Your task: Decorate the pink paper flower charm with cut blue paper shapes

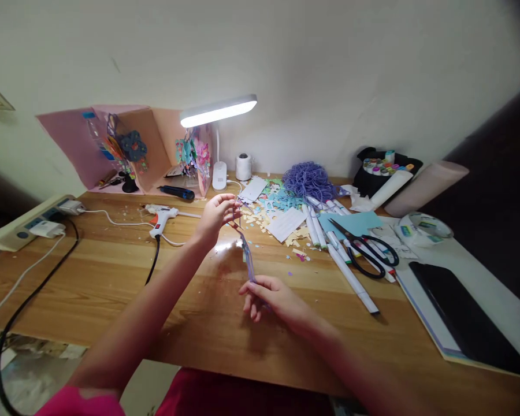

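Note:
A thin bundle of purple yarn strands (248,257) stretches between my two hands above the wooden table (190,329). My left hand (219,216) pinches its upper end, with a small loop of yarn at the fingertips. Lower and to the right, my right hand (271,296) closes round the lower part of the strands. Behind the hands lies a tangled heap of purple yarn (309,181). Pale paper scraps (260,216) are scattered between that heap and my left hand.
A white glue gun (162,219) with cords lies left of my hands. Black scissors (364,245), white markers (353,280) and a black tablet (463,312) are on the right. A lit lamp (219,111) hangs over the back, beside pink boards (69,144).

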Demonstrator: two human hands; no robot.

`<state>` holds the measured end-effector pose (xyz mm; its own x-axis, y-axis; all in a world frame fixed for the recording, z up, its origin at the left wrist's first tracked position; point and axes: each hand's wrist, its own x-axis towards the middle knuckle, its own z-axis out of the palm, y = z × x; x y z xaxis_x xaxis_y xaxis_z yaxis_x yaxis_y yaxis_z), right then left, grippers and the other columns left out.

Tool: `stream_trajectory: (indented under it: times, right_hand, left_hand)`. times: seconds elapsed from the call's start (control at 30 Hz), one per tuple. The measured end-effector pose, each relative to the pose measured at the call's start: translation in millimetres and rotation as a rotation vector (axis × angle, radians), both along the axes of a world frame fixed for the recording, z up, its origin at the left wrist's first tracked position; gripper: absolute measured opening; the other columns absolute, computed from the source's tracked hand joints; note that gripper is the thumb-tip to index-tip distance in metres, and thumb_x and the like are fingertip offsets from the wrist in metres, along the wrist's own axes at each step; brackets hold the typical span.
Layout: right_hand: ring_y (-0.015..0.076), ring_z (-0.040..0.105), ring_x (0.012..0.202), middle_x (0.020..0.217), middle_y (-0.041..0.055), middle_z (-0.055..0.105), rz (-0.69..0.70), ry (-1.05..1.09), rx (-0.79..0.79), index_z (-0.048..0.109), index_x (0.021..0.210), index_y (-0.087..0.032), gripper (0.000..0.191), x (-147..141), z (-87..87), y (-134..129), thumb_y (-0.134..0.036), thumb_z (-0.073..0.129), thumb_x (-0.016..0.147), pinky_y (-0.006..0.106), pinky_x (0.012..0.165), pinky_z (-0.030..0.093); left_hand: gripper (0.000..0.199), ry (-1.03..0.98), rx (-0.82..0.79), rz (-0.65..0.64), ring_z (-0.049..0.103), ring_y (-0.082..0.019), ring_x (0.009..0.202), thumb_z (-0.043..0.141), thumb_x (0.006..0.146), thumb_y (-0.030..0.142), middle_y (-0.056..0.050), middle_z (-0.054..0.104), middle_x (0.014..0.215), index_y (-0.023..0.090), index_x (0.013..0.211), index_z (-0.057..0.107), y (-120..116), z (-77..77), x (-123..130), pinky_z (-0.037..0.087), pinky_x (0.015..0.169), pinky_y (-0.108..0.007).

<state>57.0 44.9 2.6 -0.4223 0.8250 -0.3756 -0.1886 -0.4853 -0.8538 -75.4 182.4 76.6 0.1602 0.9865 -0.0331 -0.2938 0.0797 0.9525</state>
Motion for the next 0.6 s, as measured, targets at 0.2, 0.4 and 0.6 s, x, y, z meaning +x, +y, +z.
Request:
stream_trajectory:
  times: [0.2, 0.4, 0.6]
  right_hand:
    - [0.0078, 0.056, 0.041, 0.059, 0.0023, 0.066, 0.145, 0.064, -0.096, 0.061, 0.081, -0.011, 0.048, -3, -5.4, -9, -0.058, 0.063, 0.073, 0.019, 0.042, 0.042]
    - [0.0074, 0.056, 0.039, 0.057, 0.0016, 0.065, 0.305, 0.175, -0.176, 0.060, 0.080, -0.011, 0.047, -9, -4.4, -24, -0.058, 0.060, 0.076, 0.018, 0.040, 0.042]
    - [0.0080, 0.053, 0.031, 0.053, 0.0004, 0.064, 0.314, 0.109, -0.242, 0.056, 0.079, -0.013, 0.051, -13, -10.0, -24, -0.063, 0.060, 0.070, 0.018, 0.034, 0.041]
  left_hand:
    - [0.015, 0.019, -0.036, 0.045, 0.064, -0.011, 0.071, 0.061, 0.074, 0.012, -0.004, 0.065, 0.079, 0.015, 0.085, 0.052, 4, -8.2, -9, 0.054, 0.067, -0.024]
    - [0.017, 0.118, -0.056, 0.100, 0.065, -0.013, 0.072, 0.065, 0.076, 0.012, -0.003, 0.064, 0.085, 0.016, 0.086, 0.052, -4, -11.6, -21, 0.055, 0.062, -0.025]
    - [0.022, 0.217, -0.147, 0.106, 0.066, -0.012, 0.065, 0.069, 0.075, 0.011, -0.001, 0.062, 0.077, 0.016, 0.083, 0.049, 4, -49.1, -26, 0.052, 0.056, -0.023]
